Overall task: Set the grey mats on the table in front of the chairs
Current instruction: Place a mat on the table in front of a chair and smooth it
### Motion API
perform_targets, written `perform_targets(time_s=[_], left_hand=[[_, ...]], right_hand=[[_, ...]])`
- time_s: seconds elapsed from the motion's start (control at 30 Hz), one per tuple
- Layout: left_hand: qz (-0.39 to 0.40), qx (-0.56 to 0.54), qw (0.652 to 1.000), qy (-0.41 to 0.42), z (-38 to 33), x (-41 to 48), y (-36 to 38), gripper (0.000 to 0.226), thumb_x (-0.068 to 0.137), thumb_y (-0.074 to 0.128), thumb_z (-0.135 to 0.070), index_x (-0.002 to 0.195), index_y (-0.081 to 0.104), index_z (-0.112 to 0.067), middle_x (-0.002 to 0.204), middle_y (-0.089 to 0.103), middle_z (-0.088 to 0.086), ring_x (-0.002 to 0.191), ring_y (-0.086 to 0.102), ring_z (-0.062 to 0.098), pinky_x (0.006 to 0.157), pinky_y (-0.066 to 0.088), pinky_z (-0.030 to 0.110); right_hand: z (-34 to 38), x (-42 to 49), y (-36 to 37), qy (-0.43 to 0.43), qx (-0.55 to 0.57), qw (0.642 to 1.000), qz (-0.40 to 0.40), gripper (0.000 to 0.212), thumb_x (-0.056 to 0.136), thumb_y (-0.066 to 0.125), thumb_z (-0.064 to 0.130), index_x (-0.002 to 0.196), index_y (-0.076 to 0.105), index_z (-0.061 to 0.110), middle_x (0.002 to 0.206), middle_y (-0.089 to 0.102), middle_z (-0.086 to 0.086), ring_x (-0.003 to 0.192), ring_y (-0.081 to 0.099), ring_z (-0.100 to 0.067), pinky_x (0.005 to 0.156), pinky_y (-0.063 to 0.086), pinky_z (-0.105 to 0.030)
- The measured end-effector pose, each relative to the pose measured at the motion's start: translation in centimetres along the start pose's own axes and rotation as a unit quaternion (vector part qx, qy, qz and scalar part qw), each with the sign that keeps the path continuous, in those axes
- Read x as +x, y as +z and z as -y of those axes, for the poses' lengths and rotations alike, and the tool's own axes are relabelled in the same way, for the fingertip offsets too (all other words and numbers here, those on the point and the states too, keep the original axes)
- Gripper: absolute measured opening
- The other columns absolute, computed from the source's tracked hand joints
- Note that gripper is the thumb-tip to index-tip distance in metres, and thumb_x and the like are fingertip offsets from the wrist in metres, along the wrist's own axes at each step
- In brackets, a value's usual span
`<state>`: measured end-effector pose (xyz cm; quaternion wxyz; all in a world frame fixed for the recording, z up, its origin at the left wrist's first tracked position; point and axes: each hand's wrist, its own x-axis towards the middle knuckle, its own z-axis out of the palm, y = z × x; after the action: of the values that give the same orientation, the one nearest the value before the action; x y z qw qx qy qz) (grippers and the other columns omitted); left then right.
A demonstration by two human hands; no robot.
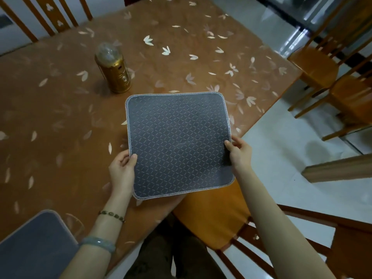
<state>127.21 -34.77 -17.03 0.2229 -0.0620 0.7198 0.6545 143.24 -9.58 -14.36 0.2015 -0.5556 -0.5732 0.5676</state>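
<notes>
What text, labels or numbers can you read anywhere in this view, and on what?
None can be read.
The gold canister has a small round emblem, too blurred to read.
The grey mat held by the left hand and right hand shows only a stitched pattern.
The tablecloth shows only leaf prints.

dim, soft-blurred, fisheye-warped edges

A dark grey rectangular fabric mat (177,143) carries a fine diamond pattern of pale dashes, edged in light grey stitching. The surface (60,121) wears an orange-brown cloth scattered with cream leaf motifs. A shiny gold cylindrical canister (115,72) has a clear top. Chair seats (314,67) at right are orange wood.
</notes>
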Motion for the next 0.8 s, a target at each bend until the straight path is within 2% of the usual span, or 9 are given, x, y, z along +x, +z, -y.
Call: perform_targets(time_s=[0.13, 0.23, 0.3, 0.4, 0.47, 0.5, 0.57, 0.67, 0.8], left_hand=[[-0.03, -0.027, 0.999, -0.03, 1.4, 0.3, 0.8, 0.021, 0.09, 0.061, -0.009, 0.09, 0.069, -0.028, 0.094, 0.074, -0.005, 0.091, 0.07, 0.013, 0.081, 0.053, 0.028], [-0.065, -0.047, 0.995, -0.057, 2.5, 0.3, 1.7, 0.02, 0.09, 0.059, -0.007, 0.091, 0.068, -0.025, 0.089, 0.076, -0.005, 0.085, 0.071, 0.01, 0.069, 0.054, 0.02], [-0.096, -0.047, 0.991, -0.077, 3.1, 0.4, 2.2, 0.017, 0.09, 0.06, -0.007, 0.093, 0.068, -0.022, 0.094, 0.075, 0.0, 0.086, 0.071, 0.011, 0.07, 0.056, 0.021], [-0.124, -0.043, 0.986, -0.105, 4.2, 0.7, 2.7, 0.014, 0.089, 0.062, -0.009, 0.101, 0.066, -0.015, 0.106, 0.071, 0.01, 0.1, 0.068, 0.023, 0.092, 0.053, 0.04], [-0.134, -0.042, 0.982, -0.127, 4.7, 0.9, 3.1, 0.019, 0.088, 0.063, -0.01, 0.106, 0.066, -0.013, 0.11, 0.07, 0.01, 0.104, 0.066, 0.025, 0.097, 0.05, 0.043], [-0.139, -0.041, 0.98, -0.134, 5.0, 0.9, 3.3, 0.021, 0.087, 0.064, -0.01, 0.108, 0.066, -0.012, 0.111, 0.07, 0.01, 0.104, 0.067, 0.024, 0.096, 0.05, 0.042], [-0.142, -0.045, 0.979, -0.139, 5.3, 0.8, 3.9, 0.018, 0.085, 0.066, -0.009, 0.102, 0.068, -0.013, 0.106, 0.072, 0.009, 0.093, 0.071, 0.019, 0.084, 0.055, 0.034], [-0.132, -0.033, 0.98, -0.142, 6.0, 0.4, 4.8, 0.014, 0.084, 0.067, -0.006, 0.093, 0.068, -0.016, 0.094, 0.073, 0.004, 0.079, 0.073, 0.012, 0.066, 0.057, 0.023], [-0.122, 0.009, 0.977, -0.172, 7.5, -0.5, 6.3, 0.02, 0.084, 0.068, -0.008, 0.103, 0.067, -0.01, 0.102, 0.071, 0.008, 0.088, 0.072, 0.019, 0.08, 0.057, 0.036]], right_hand=[[0.6, 3.5, 1.2, -0.026, -0.049, 0.997, 0.048, 0.023, 0.09, 0.057, 0.007, 0.107, 0.068, 0.018, 0.095, 0.067, -0.001, 0.083, 0.063, -0.01, 0.069, 0.048, -0.012], [1.0, 6.2, 2.2, -0.032, -0.087, 0.991, 0.095, 0.027, 0.091, 0.056, 0.008, 0.116, 0.067, 0.013, 0.099, 0.067, -0.002, 0.085, 0.062, -0.011, 0.081, 0.05, -0.022], [1.2, 7.9, 3.0, -0.031, -0.106, 0.987, 0.116, 0.026, 0.091, 0.056, 0.01, 0.115, 0.066, 0.015, 0.097, 0.065, 0.001, 0.083, 0.06, -0.01, 0.083, 0.05, -0.024], [1.1, 10.2, 4.5, -0.061, -0.116, 0.98, 0.152, 0.026, 0.089, 0.058, 0.009, 0.112, 0.068, 0.017, 0.086, 0.065, 0.004, 0.072, 0.058, -0.003, 0.057, 0.046, -0.006], [0.9, 11.4, 5.1, -0.075, -0.132, 0.975, 0.16, 0.025, 0.088, 0.059, 0.01, 0.109, 0.069, 0.02, 0.078, 0.064, 0.012, 0.067, 0.056, 0.002, 0.052, 0.043, -0.003], [0.9, 12.0, 5.3, -0.074, -0.137, 0.974, 0.166, 0.025, 0.088, 0.059, 0.01, 0.109, 0.069, 0.02, 0.078, 0.064, 0.012, 0.068, 0.057, 0.001, 0.056, 0.045, -0.005], [0.9, 13.4, 5.6, -0.068, -0.145, 0.969, 0.188, 0.026, 0.088, 0.058, 0.008, 0.111, 0.068, 0.016, 0.087, 0.067, 0.002, 0.075, 0.06, -0.009, 0.07, 0.051, -0.019], [0.5, 15.4, 5.8, -0.081, -0.172, 0.956, 0.221, 0.028, 0.089, 0.056, 0.006, 0.113, 0.067, 0.014, 0.097, 0.068, -0.007, 0.084, 0.061, -0.017, 0.077, 0.051, -0.031], [-0.1, 17.6, 6.4, -0.1, -0.224, 0.939, 0.239, 0.027, 0.088, 0.057, 0.009, 0.11, 0.069, 0.019, 0.096, 0.07, -0.002, 0.087, 0.065, -0.019, 0.085, 0.054, -0.039]])
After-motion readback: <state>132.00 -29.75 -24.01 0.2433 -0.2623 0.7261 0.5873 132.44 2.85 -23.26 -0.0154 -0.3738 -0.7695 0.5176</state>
